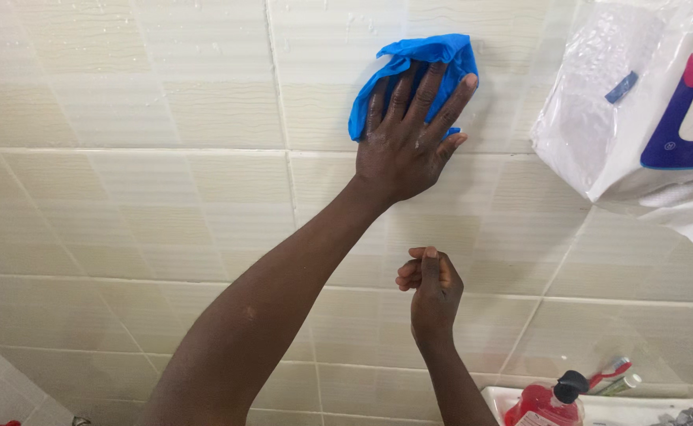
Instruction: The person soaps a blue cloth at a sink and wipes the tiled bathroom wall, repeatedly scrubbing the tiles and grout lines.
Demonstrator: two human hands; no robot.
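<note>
1. The tiled wall carries beads of water, thickest toward its upper edge.
2. The left hand lies flat, fingers spread, pressing a blue cloth against the wall just above a grout line; its grip is splayed wide, pinning the cloth rather than clasping it.
3. Doing this wipe well seems to call for even palm pressure and keeping the bunched cloth spread under the fingers.
4. The right hand hangs below, loosely curled and holding nothing.
5. A red soap bottle with a black pump stands at the lower right.
6. A plastic-wrapped paper pack hangs at the upper right.
</note>
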